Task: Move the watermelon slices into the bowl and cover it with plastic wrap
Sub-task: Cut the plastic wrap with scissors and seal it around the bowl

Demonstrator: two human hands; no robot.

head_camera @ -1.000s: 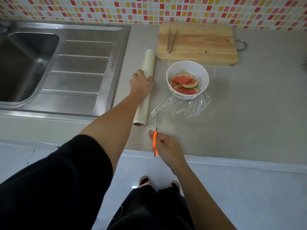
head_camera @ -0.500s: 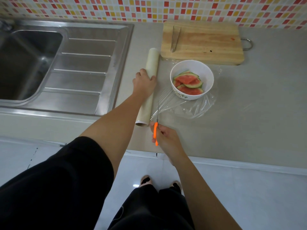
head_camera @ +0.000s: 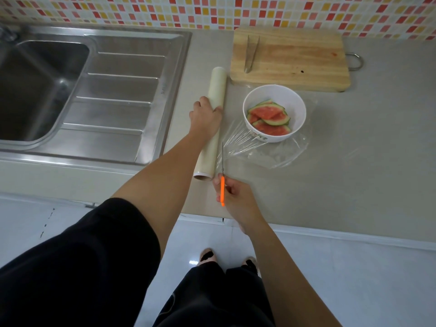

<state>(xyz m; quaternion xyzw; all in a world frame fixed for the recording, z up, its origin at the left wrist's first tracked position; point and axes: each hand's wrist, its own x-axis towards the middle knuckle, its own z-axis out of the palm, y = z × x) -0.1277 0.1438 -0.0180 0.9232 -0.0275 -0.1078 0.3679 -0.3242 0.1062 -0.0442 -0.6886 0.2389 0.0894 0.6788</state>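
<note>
Plastic wrap (head_camera: 278, 155) underlies bowl (head_camera: 300, 103), scissors (head_camera: 222, 190) at its edge.

1. beige tabletop (head_camera: 365, 161), with a steel sink (head_camera: 106, 90) set into its left part.
2. wooden cutting board (head_camera: 295, 60) at the back edge.
3. plastic wrap roll (head_camera: 215, 90) lying just right of the sink.
4. sheet of wrap (head_camera: 278, 154) spread out from the roll, under the bowl (head_camera: 283, 95).

— What colour sits in the right grip (head_camera: 237, 199)?
— Orange: the scissors (head_camera: 222, 191) handle, with grey blades.
— And beyond it?
— A white bowl (head_camera: 297, 103) with a small greenish print low on its wall; watermelon slices (head_camera: 269, 118), red with green rind; clear plastic wrap (head_camera: 278, 154).
— Under the left grip (head_camera: 205, 114)?
— A cream roll (head_camera: 217, 88) on the beige desk (head_camera: 365, 173). Farther off, wall tiles (head_camera: 212, 10) in a red, orange, yellow and white mosaic.
</note>
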